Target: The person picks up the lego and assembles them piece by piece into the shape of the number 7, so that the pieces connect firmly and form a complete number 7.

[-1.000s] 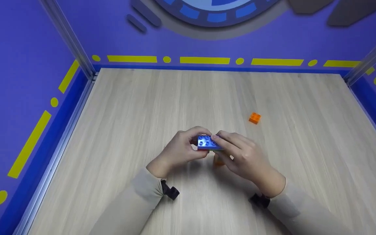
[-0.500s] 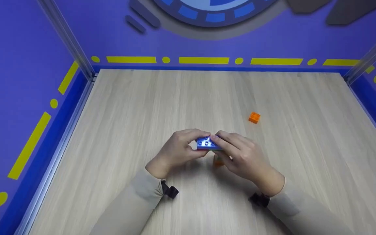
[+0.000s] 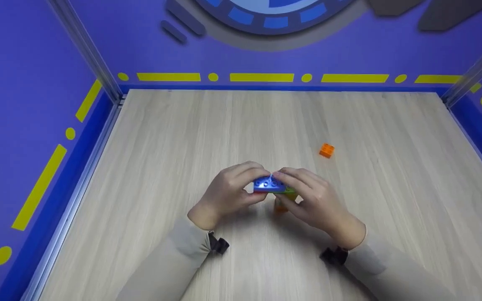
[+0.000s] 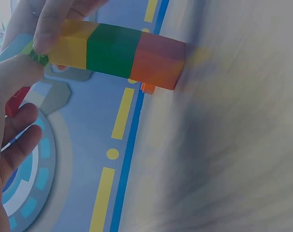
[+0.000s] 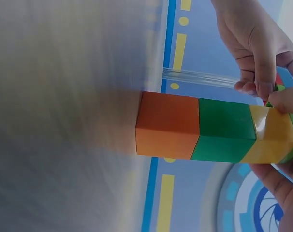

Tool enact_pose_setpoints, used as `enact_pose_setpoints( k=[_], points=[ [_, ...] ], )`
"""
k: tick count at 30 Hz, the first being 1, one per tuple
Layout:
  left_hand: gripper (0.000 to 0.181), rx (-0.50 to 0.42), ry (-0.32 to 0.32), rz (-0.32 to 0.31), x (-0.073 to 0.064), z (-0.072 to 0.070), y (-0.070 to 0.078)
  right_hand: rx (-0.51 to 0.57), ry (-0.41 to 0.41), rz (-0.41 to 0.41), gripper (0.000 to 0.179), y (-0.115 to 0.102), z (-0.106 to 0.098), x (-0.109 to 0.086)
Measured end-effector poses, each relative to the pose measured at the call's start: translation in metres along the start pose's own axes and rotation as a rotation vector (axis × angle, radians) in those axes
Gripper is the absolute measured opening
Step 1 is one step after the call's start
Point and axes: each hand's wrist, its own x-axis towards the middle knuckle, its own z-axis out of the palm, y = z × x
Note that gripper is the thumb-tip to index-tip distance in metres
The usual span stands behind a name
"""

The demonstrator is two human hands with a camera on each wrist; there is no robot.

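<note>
A tower of toy building bricks stands on the table, with an orange brick (image 5: 167, 125) at its foot, then a dark green brick (image 5: 226, 130) and a yellow brick (image 5: 270, 133). Above the yellow sits a light green brick (image 3: 290, 190). A studded blue brick (image 3: 265, 184) tops the stack, jutting left, and a red brick (image 4: 16, 101) shows below it. My left hand (image 3: 229, 186) grips the blue and red bricks' left end between thumb and fingers. With fingers over the top and thumb in front, my right hand (image 3: 314, 198) holds the tower's upper right side.
A loose orange brick (image 3: 326, 150) lies on the wood-grain table (image 3: 182, 133), beyond my right hand. Blue panels (image 3: 241, 58) with yellow dashes enclose the table at the back and sides, joined by metal corner posts.
My left fingers have shifted over the blue brick, covering more of its rear studs. The right hand has eased slightly rightward, and more of the light green brick shows.
</note>
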Motion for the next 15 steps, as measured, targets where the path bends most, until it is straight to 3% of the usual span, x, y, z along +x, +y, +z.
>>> enact_pose_setpoints(
  k=[4, 8, 12, 15],
  points=[
    [0.029, -0.010, -0.011, -0.019, 0.000, -0.001, 0.000, 0.172, 0.022, 0.055, 0.057, 0.011, -0.005, 0.001],
    [0.029, -0.001, -0.024, -0.039, 0.000, -0.001, 0.000, 0.271, 0.126, 0.169, 0.050, 0.033, -0.015, 0.001],
    [0.030, 0.025, -0.019, -0.050, -0.001, -0.001, -0.001, 0.205, 0.235, 0.390, 0.044, 0.059, -0.027, -0.005],
    [0.031, 0.014, -0.024, -0.062, -0.001, -0.001, -0.001, 0.116, 0.258, 0.568, 0.039, 0.078, -0.034, -0.012]
  ],
)
